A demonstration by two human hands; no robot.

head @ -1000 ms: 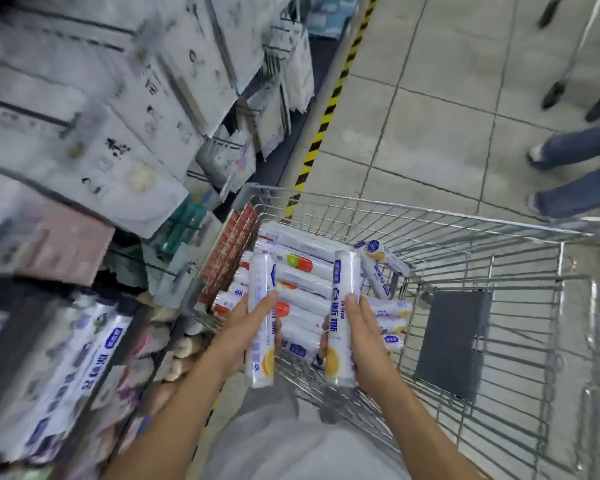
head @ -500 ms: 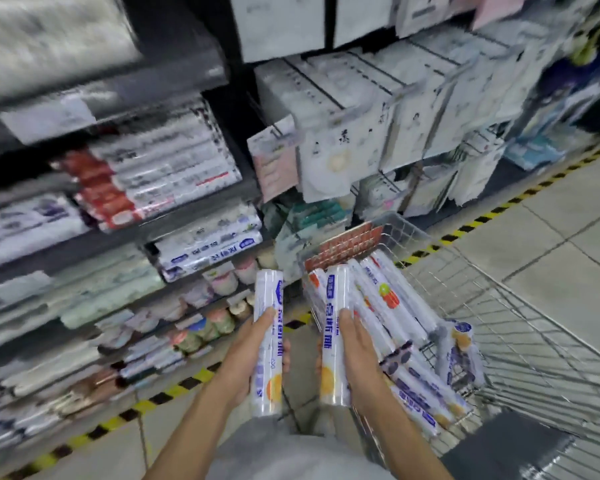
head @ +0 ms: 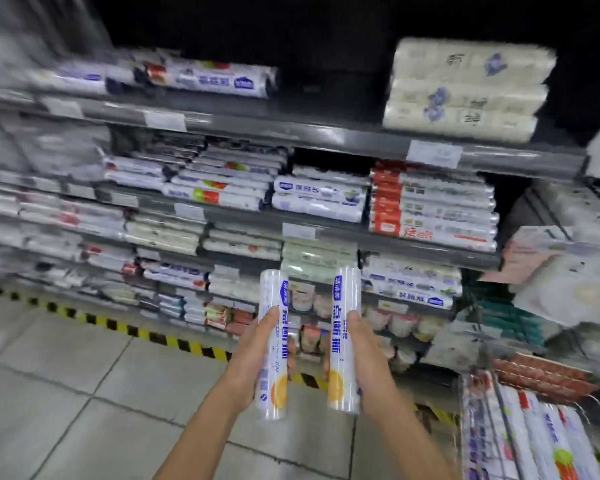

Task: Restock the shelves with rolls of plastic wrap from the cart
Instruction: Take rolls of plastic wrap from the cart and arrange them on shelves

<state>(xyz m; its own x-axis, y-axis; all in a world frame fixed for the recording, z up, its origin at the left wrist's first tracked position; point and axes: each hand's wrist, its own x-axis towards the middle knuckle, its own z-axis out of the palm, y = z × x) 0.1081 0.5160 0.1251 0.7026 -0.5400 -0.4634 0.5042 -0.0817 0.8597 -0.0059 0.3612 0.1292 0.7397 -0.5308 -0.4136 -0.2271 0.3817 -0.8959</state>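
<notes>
Plastic wrap rolls (head: 341,323) reading 点断 stand in left hand (head: 251,358) and right hand (head: 367,362).

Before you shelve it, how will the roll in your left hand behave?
The plastic wrap roll is a smooth cylinder, so laid flat it may roll unless wedged. Its glossy wrapper looks slippery. The left hand holds it upright alone, suggesting it is stiff and light.

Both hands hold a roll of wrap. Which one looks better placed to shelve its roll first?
Probably the right hand: the right roll stands nearer the blue-labelled stack on the shelf. The left hand and the left roll sit farther from it.
</notes>
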